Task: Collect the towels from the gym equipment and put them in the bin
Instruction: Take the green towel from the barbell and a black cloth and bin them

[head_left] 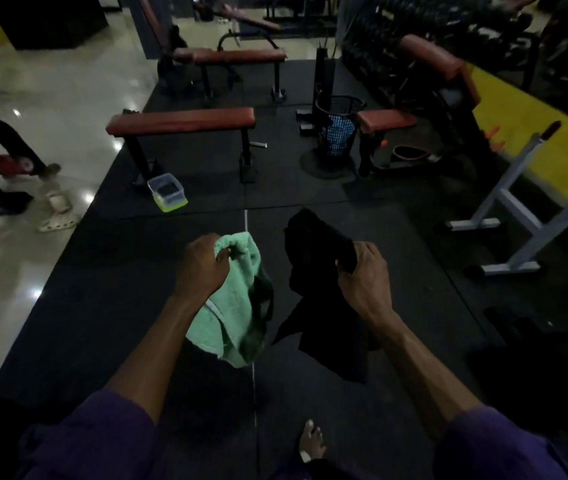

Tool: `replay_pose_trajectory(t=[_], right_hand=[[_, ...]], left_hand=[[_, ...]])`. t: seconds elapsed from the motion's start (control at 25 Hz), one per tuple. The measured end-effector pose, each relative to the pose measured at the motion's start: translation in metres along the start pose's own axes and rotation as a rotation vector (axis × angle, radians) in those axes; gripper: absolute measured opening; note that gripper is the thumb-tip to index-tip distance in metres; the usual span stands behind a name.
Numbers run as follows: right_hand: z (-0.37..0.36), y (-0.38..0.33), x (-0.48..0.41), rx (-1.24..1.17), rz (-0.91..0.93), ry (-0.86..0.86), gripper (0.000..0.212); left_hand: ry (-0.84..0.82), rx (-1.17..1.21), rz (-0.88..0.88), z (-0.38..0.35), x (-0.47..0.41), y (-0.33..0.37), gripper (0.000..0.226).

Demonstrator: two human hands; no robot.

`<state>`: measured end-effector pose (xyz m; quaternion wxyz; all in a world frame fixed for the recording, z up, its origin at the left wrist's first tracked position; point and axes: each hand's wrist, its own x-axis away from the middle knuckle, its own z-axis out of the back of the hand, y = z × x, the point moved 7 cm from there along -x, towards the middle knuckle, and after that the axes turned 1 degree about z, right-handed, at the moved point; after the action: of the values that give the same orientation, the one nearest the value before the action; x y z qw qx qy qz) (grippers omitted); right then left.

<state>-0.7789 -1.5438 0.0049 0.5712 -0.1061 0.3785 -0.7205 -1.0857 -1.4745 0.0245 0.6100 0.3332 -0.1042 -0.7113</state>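
An open stretch of dark rubber mat [137,289] is seen ahead of the hands. It is bounded on the left by the edge where glossy pale tile [50,98] begins and on the right by a white metal rack [525,216] standing before a yellow wall [518,109]. Farther ahead the stretch is closed off by a red-padded bench [182,121] on black legs, with a clear plastic container [167,192] set on the mat by its left leg. The bin [339,129], a black mesh basket with something blue showing through its weave, is placed on the mat to the right of that bench, well apart from the hands. A pale seam is drawn down the mat between the two hands. The left hand [203,268] is clamped round a bunched mint-green towel [237,320] of thick looped terry, whose hemmed end hangs below the fist. The right hand [362,271] is closed on a black towel [320,306], flatter in look and draped in pointed folds. The hands are held apart, each with its own towel. Purple sleeves [95,441] and one bare foot [312,441] are seen at the bottom edge.
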Motion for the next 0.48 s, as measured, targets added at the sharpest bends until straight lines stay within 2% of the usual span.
replay_pose_trajectory(t=[0.2,0.36,0.48], right_hand=[[-0.039,0.001,-0.152,-0.012,0.01,-0.015,0.012],[-0.078,0.015,-0.277,0.025,0.024,0.001,0.029],[-0.119,0.029,-0.377,0.069,0.045,-0.003,0.024]], left_hand=[[0.007,-0.035,-0.033,-0.045,-0.151,-0.011,0.015],[0.039,0.001,0.006,-0.088,-0.274,-0.025,0.011],[0.037,-0.005,-0.035,-0.132,-0.376,-0.039,0.011]])
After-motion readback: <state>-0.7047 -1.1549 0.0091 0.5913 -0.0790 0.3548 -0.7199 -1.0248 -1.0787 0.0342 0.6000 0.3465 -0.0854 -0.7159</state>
